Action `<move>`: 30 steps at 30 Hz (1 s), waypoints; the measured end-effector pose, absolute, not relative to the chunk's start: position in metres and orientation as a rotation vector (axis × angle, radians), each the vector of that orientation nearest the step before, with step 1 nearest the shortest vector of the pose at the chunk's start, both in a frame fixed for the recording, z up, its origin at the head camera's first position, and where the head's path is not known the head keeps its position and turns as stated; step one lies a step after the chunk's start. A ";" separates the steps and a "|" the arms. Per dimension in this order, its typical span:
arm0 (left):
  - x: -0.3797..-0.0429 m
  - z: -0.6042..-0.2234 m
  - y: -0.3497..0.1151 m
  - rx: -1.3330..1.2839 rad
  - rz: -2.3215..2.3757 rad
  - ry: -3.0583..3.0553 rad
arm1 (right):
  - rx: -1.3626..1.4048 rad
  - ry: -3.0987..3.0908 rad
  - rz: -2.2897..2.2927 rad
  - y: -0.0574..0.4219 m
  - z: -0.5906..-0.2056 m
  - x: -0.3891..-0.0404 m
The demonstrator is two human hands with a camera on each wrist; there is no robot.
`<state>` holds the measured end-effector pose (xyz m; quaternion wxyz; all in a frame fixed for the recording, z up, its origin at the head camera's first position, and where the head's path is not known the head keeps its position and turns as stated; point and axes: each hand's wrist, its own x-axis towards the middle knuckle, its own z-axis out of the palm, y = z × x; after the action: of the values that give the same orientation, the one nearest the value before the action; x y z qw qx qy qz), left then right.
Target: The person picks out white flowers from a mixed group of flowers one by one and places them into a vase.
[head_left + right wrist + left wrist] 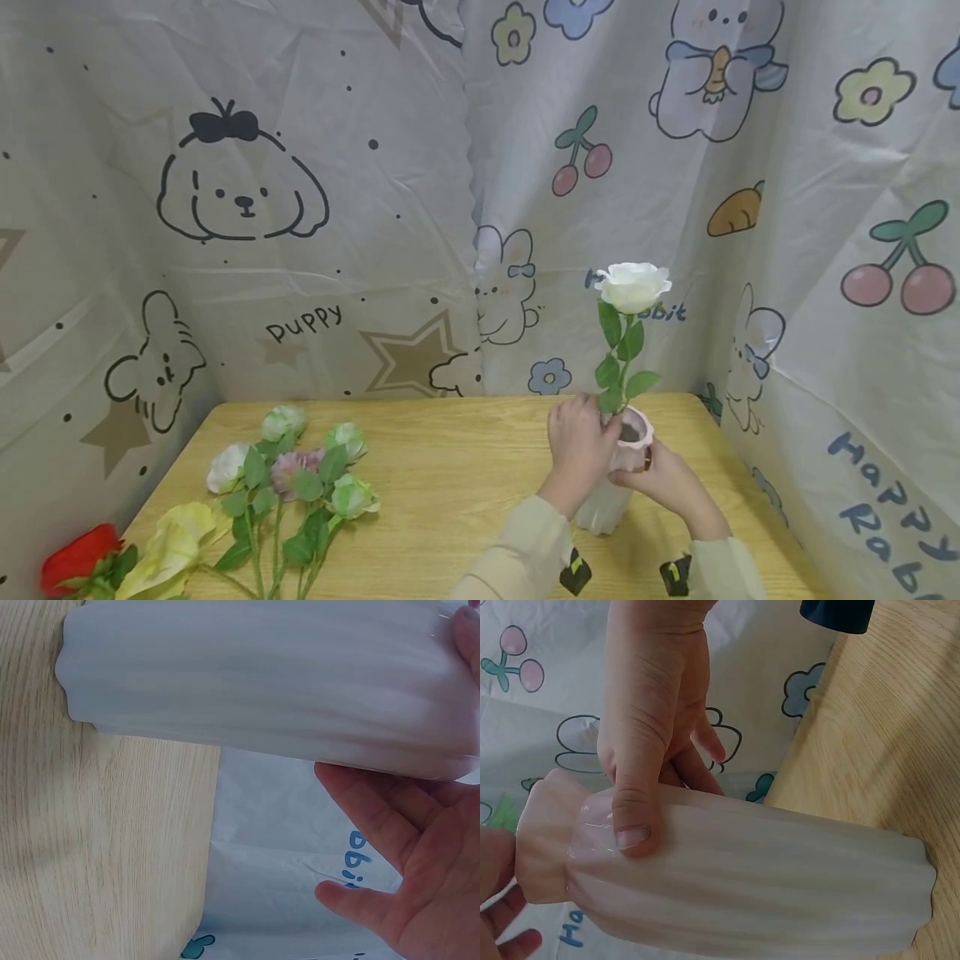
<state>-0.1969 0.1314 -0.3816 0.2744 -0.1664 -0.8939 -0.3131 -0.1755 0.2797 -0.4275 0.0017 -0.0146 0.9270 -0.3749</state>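
Note:
A white fluted vase [603, 504] with a frilled pinkish mouth stands slightly tilted on the right part of the table. My right hand [671, 483] grips it just below the mouth. In the left wrist view that hand's thumb [636, 825] lies on the vase's front. Its fingers [367, 814] go behind the vase in the right wrist view. At the rim, my left hand [581, 446] pinches the leafy stem of a white rose [633, 287], its bloom high above the mouth. The stem's lower end is hidden by the hand and rim.
On the left of the wooden table [450, 500] lie green-white flowers [352, 496], a mauve flower [294, 473], a white one [227, 468], a yellow one [168, 550] and a red rose [81, 558]. A printed cloth [405, 208] hangs around the table's back and sides.

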 end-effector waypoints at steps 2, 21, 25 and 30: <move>-0.196 -0.382 0.130 -0.431 -0.783 -2.478 | -0.051 2.912 -1.177 0.279 -0.428 -0.176; -0.203 -0.382 0.097 -0.387 -0.794 -2.561 | -0.048 2.903 -1.170 0.278 -0.427 -0.177; -0.207 -0.387 0.086 -0.372 -0.792 -2.527 | -0.044 2.896 -1.170 0.279 -0.426 -0.176; -0.209 -0.390 0.075 -0.340 -0.812 -2.527 | -0.055 2.899 -1.164 0.278 -0.425 -0.175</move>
<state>-0.2094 0.0748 -0.3897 0.2307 -0.1237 -0.9188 -0.2954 -0.1750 0.2784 -0.4255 0.0088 -0.0177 0.9278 -0.3724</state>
